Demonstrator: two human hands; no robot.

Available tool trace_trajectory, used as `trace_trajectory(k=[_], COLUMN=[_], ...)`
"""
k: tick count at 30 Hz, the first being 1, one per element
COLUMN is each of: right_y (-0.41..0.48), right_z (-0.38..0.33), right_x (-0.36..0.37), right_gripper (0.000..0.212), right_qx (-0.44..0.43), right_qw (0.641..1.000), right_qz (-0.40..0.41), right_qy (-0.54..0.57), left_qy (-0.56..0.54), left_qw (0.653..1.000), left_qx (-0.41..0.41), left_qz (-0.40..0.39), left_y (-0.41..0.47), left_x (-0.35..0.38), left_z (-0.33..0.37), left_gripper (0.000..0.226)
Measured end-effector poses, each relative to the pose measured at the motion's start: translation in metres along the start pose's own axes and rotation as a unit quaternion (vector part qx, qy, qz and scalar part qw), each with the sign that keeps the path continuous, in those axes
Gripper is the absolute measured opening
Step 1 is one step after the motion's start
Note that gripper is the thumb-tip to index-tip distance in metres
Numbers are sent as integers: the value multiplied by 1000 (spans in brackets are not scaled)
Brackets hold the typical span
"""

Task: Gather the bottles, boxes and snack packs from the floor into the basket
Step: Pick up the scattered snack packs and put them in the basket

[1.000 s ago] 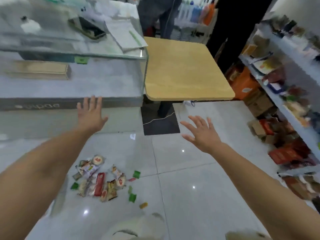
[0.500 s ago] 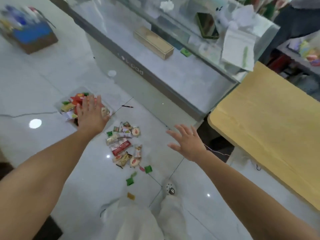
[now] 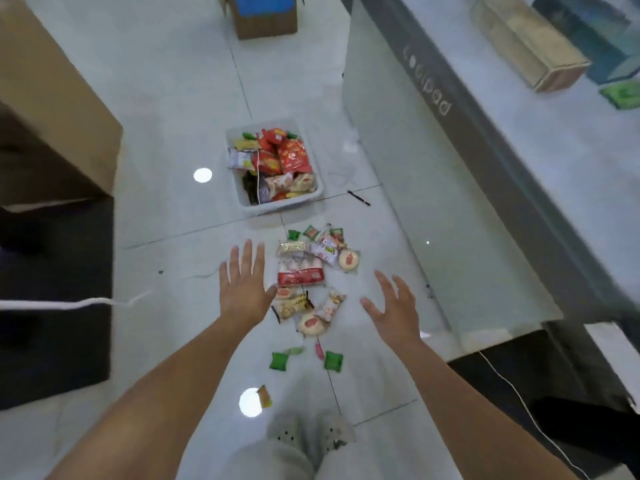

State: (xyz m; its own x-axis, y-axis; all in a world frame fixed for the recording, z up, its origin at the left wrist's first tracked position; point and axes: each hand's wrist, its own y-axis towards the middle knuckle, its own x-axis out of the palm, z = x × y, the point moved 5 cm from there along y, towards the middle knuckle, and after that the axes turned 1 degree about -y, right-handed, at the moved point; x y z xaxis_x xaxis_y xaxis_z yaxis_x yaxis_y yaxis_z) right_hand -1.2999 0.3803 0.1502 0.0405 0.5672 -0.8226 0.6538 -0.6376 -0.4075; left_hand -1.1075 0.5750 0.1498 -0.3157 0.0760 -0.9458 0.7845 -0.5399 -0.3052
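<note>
A pile of snack packs (image 3: 308,275) lies on the white tiled floor ahead of my feet, among them a red-and-white pack (image 3: 300,276) and round pastries in clear wrap (image 3: 348,260). Small green sachets (image 3: 278,361) and an orange sweet (image 3: 265,396) lie nearer to me. Beyond the pile stands a pale plastic basket (image 3: 282,205) holding several red and mixed snack packs. My left hand (image 3: 244,285) hovers open, fingers spread, just left of the pile. Spread open as well, my right hand (image 3: 396,308) hovers to the pile's right. Neither holds anything.
A glass display counter (image 3: 450,188) runs along the right. A large cardboard box (image 3: 52,109) stands at the left with a dark mat (image 3: 59,299) below it, and a white cord (image 3: 69,303) crosses the mat. Another box (image 3: 266,19) sits far ahead.
The view has swung down and left from the wooden table to the floor. Both open hands have dropped to either side of the snack pile; the basket is now in full view.
</note>
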Motion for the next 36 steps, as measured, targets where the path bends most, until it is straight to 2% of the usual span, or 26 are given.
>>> trace_trajectory(k=[5, 8, 11, 14, 15, 17, 20, 23, 24, 26, 30, 32, 34, 36], right_y=[105, 158, 202, 227, 230, 232, 229, 223, 224, 228, 226, 223, 226, 232], right_z=[57, 80, 99, 108, 108, 113, 131, 132, 130, 134, 155, 165, 172, 166], right_x=[140, 229, 302, 337, 337, 330, 324, 328, 330, 339, 344, 345, 338, 321], right_gripper=[77, 104, 114, 96, 84, 61, 50, 40, 42, 46, 53, 48, 39, 36], right_qx=[-58, -133, -204, -294, -298, -272, -192, -171, -177, -163, -71, -40, 4, 34], right_qw=[992, 975, 936, 881, 872, 877, 907, 920, 918, 926, 957, 971, 992, 989], right_qz=[18, 3, 21, 56, 51, 25, -37, -5, 14, -24, -72, -98, -108, -107], right_qy=[-112, -181, -285, -366, -384, -397, -373, -353, -355, -340, -273, -214, -65, 97], left_qy=[-30, -26, -8, -5, -27, -62, -38, -10, -4, 12, -3, -30, -76, -191], left_qw=[999, 998, 990, 980, 980, 980, 981, 984, 985, 987, 991, 988, 982, 964], left_qx=[24, 63, 142, 192, 183, 166, 166, 148, 141, 133, 86, 69, 68, 33], left_qz=[16, 7, -15, -55, -68, -86, -94, -99, -98, -89, -107, -136, -157, -181], left_y=[68, 108, 131, 136, 134, 130, 123, 123, 124, 125, 126, 131, 142, 159], left_x=[162, 258, 334, 382, 392, 404, 411, 420, 423, 431, 438, 433, 417, 392], left_z=[-6, -5, -1, 2, 2, 3, 10, 15, 16, 20, 12, 10, 13, 17], left_gripper=[84, 85, 65, 39, 37, 44, 60, 66, 68, 70, 72, 70, 61, 55])
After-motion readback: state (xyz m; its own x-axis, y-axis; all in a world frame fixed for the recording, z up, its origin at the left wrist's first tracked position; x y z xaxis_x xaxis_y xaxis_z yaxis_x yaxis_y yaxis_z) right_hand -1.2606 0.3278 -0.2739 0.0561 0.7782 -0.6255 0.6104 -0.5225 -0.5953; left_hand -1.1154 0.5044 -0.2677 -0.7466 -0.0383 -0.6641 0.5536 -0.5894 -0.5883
